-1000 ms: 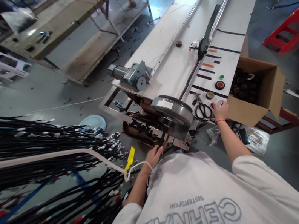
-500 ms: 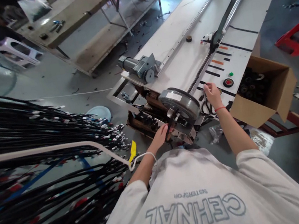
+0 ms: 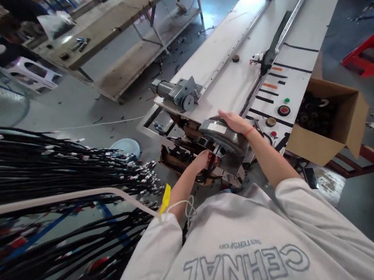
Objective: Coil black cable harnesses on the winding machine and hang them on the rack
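A grey round drum (image 3: pixel 220 135) sits at the near end of a long white machine bench (image 3: pixel 228 68). My right hand (image 3: pixel 233 122) lies flat on top of the drum, fingers spread. My left hand (image 3: pixel 204 160) reaches into the dark mechanism (image 3: pixel 190 158) below the drum's left side; its fingers are curled, and what they grip is hidden. A black cable (image 3: pixel 252 88) runs along the bench away from the drum. Red and green buttons (image 3: pixel 284 107) and black scissors, partly hidden by my arm, lie right of the drum.
A big rack of black cable bundles (image 3: pixel 43 183) fills the left. An open cardboard box (image 3: pixel 330 118) of dark rolls stands at the right, a red stool (image 3: pixel 372 47) beyond it. A grey motor (image 3: pixel 175 94) sits on the bench. Another person works at far left at a wooden table (image 3: pixel 109 17).
My right hand moved left from the scissors and buttons onto the top of the drum. My left hand pushed further under the drum into the mechanism.
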A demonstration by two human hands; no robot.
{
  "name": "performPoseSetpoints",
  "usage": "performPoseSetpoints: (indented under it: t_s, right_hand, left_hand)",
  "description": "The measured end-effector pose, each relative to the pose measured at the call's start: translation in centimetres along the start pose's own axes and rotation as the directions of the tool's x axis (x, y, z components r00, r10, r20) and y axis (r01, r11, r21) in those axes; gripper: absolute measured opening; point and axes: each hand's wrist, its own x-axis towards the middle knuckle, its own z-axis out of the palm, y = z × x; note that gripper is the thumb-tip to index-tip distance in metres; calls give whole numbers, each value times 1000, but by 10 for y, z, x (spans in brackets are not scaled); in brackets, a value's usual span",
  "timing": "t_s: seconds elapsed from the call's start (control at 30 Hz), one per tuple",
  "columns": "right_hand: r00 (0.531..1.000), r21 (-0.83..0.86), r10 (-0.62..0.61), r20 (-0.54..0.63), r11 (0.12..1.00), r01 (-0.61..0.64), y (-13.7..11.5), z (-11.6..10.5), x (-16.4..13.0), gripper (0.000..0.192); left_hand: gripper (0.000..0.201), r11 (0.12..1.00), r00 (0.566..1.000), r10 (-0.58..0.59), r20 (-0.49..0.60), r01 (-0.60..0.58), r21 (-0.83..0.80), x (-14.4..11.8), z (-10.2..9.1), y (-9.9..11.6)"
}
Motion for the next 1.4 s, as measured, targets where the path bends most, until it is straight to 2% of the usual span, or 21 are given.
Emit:
performPoseSetpoints:
  t_s: [0.1,0.17,0.23,0.33,0.4,0.47,0.5,0.57,0.63,0.67,0.7,0.77,0.8,0.83,0.9,1.0,1.07,1.2,1.3,1.37,1.4]
  right_hand:
    - [971,-26,148,-186,987,-156,35,-2,-56,64]
    - [926,-141,215,-311,953,-269,56,-2,-90,48]
    - [860,-333,241,-449,848,-412,70,-1,-114,30]
    - [750,-466,290,-594,636,-615,82,-4,-134,47]
    - [688,-412,398,-607,583,-700,84,-13,-143,48]
    - [642,-275,550,-534,605,-747,81,-24,-156,40]
    - [648,-174,607,-460,654,-736,77,-28,-164,35]
    - [764,81,593,-252,800,-595,59,-29,-181,29]
    - [920,366,392,-4,857,-363,32,-14,-192,35]
    - [955,495,262,143,816,-298,18,1,-193,42]
    - [939,599,139,314,738,-310,4,18,-190,51]
    - [783,667,-35,621,549,-504,-17,58,-169,70]
    - [695,633,-62,717,475,-611,-24,77,-155,78]
    - [645,590,-26,764,433,-681,-27,93,-139,81]
    - [638,532,190,746,406,-743,-27,115,-113,76]
    - [658,496,435,615,435,-752,-23,119,-108,67]
    - [673,497,356,649,471,-729,-23,106,-129,67]
    - [730,582,98,676,536,-611,-25,62,-191,67]
    - [864,645,155,479,606,-466,-18,25,-214,64]
    - [932,583,280,231,726,-364,-6,2,-214,61]
    - [930,501,352,103,790,-354,2,-7,-211,58]
  left_hand:
    - [27,998,994,-6,106,-1,67,-7,4,15]
    - [29,963,983,62,172,-104,248,-12,7,21]
    - [33,818,960,203,194,-275,505,-18,8,27]
    - [31,523,912,387,136,-338,782,-24,-1,42]
    - [31,437,894,444,53,-268,858,-26,-16,56]
    - [33,432,880,475,-4,-229,872,-26,-33,67]
    - [35,442,876,482,-14,-230,867,-26,-40,70]
    - [41,481,885,465,-2,-251,840,-23,-50,71]
    - [47,541,898,441,-4,-262,799,-20,-53,68]
    - [49,569,899,437,-11,-267,778,-19,-52,65]
    - [51,590,898,440,-19,-272,760,-19,-52,64]
    - [53,602,889,456,-36,-278,749,-21,-49,64]
    - [53,595,886,461,-41,-275,755,-24,-48,66]
    - [53,581,885,463,-47,-263,770,-27,-47,68]
    - [54,528,874,479,-80,-214,822,-33,-43,71]
    - [61,393,814,566,-132,-125,911,-33,-36,69]
    - [62,323,786,600,-148,-69,944,-25,-31,62]
    - [44,316,804,545,-239,68,946,-10,-33,50]
    - [28,431,887,389,-248,63,900,-12,-40,45]
    - [37,646,970,231,-75,-95,757,-20,-41,41]
    - [44,768,983,177,44,-166,618,-24,-38,37]
